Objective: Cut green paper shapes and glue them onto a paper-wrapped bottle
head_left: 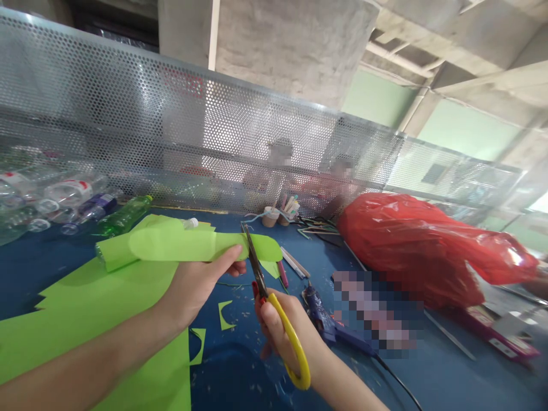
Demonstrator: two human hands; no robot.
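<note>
My left hand (199,285) is closed on a light green paper strip (173,244), thumb on top near its right end. The strip has rounded ends and is held above the table. In my right hand (286,325) is a pair of scissors (258,268) with a yellow handle loop and a red part. Their dark blades point away from me and cross the strip just right of my left thumb; whether they bite into the paper I cannot tell. Beneath my left arm lies a larger green paper sheet (141,354). Small green offcuts (225,317) lie between my hands.
A blue hot glue gun (321,317) with a black cord lies right of my right hand on the blue table (240,371). Behind it bulges a red plastic bag (411,245). Plastic bottles (68,197) crowd the left. Pen cups (270,216) stand before a perforated metal screen (171,114).
</note>
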